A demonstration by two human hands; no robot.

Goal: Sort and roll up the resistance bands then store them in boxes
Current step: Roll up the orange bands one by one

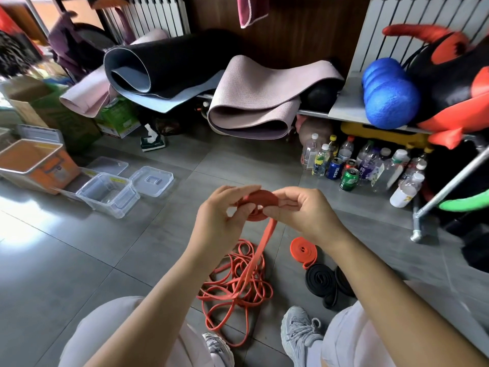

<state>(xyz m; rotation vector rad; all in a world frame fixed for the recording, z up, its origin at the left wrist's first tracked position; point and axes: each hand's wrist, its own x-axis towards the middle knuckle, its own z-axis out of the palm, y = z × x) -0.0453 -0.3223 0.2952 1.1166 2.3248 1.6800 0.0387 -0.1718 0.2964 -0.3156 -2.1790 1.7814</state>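
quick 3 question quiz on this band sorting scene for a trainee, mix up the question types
1. True or false: the clear box has its lid on.
2. The band that the left hand and right hand hold is: A black, B orange, C green.
3. Fill in: beside the orange roll on the floor lie other rolls coloured ____.
Key: 1 false; 2 B; 3 black.
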